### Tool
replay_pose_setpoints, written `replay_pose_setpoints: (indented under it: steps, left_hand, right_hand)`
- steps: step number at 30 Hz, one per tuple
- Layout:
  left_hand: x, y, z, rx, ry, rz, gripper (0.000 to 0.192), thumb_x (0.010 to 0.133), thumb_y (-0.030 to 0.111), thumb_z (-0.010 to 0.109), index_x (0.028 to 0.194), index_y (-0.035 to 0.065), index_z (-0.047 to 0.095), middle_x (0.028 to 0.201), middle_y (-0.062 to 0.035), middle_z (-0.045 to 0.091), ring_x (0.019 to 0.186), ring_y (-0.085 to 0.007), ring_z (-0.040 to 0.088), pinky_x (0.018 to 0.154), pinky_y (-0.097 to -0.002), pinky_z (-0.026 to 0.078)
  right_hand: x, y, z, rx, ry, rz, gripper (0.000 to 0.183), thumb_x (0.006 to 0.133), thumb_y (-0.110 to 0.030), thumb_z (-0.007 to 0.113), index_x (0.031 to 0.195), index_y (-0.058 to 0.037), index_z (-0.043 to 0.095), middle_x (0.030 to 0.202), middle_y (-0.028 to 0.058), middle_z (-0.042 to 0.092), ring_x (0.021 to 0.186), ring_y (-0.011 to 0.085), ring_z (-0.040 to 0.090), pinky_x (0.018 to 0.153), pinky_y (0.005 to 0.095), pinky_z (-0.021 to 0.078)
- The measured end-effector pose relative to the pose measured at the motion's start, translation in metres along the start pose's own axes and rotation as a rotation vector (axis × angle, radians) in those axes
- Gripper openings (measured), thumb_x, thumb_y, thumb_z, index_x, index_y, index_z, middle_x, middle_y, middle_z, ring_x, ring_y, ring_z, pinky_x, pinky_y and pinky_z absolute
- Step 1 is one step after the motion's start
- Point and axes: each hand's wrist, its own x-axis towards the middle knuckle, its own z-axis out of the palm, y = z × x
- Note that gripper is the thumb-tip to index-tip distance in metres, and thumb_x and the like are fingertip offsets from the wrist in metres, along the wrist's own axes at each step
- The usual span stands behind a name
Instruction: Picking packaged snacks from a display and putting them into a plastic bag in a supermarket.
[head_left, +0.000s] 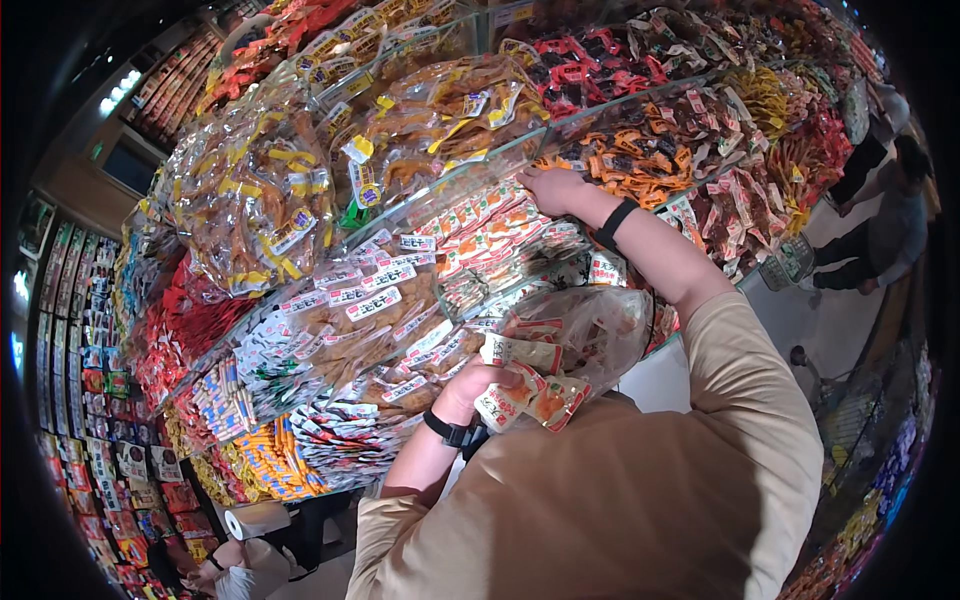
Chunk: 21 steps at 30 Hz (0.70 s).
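Note:
My left hand (480, 386) holds several small printed snack packets (525, 386) at the lower middle of the view. Beside them hangs a clear plastic bag (615, 330) with more packets inside. My right hand (553, 190) reaches to the far end of a compartment of red and white snack packets (487, 225), its fingertips at the packets next to a glass divider (480, 169). Whether its fingers pinch a packet cannot be told. Orange-wrapped snacks (637, 169) lie just beyond that hand.
Glass-walled bins hold clear-wrapped meat snacks (240, 195), labelled brown packs (375, 300) and orange sticks (277, 457). A plastic bag roll (257, 520) is at the lower left, near another person (251, 570). More people (892, 225) and a shopping basket (787, 261) are at the right. Shelves stand left.

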Motion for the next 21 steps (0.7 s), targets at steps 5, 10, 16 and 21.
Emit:
replay_pose_setpoints:
  steps: [5,10,16,21]
  left_hand:
    - [-0.001,0.000,-0.005,-0.097,-0.009,0.048,0.084,0.063,-0.006,0.058,0.145,-0.0023,0.038,0.134,-0.0166,0.058,0.122,-0.0296,0.058,0.106,-0.0423,0.045]
    - [0.006,0.006,-0.011,-0.192,0.049,0.094,0.087,0.062,-0.001,0.059,0.146,-0.0015,0.038,0.124,-0.0183,0.062,0.114,-0.0308,0.062,0.103,-0.0416,0.048]
    - [0.022,0.016,-0.025,-0.326,0.115,0.161,0.071,0.070,0.000,0.060,0.140,-0.0023,0.046,0.128,-0.0188,0.062,0.117,-0.0333,0.061,0.104,-0.0449,0.047]
    - [0.004,0.026,-0.031,-0.380,0.071,0.178,0.052,0.078,0.005,0.062,0.128,-0.0079,0.055,0.114,-0.0228,0.068,0.104,-0.0358,0.067,0.095,-0.0472,0.053]
  right_hand:
    - [-0.053,0.006,-0.006,0.288,0.291,-0.164,0.036,0.096,-0.024,0.052,0.124,-0.0046,0.063,0.125,0.0157,0.064,0.112,0.0348,0.061,0.096,0.0438,0.0494]
    - [-0.148,-0.009,-0.047,0.583,0.451,-0.141,0.026,0.095,-0.020,0.060,0.113,-0.0020,0.067,0.098,0.0115,0.069,0.083,0.0206,0.067,0.075,0.0317,0.0521]
    - [-0.211,-0.051,-0.028,0.786,0.370,-0.339,0.034,0.085,-0.006,0.067,0.119,-0.0089,0.065,0.104,0.0116,0.069,0.094,0.0298,0.068,0.077,0.0372,0.0548]
    - [-0.207,-0.091,-0.017,0.766,0.289,-0.690,0.043,0.076,-0.003,0.072,0.117,-0.0113,0.065,0.122,0.0112,0.061,0.106,0.0342,0.062,0.083,0.0400,0.0534]
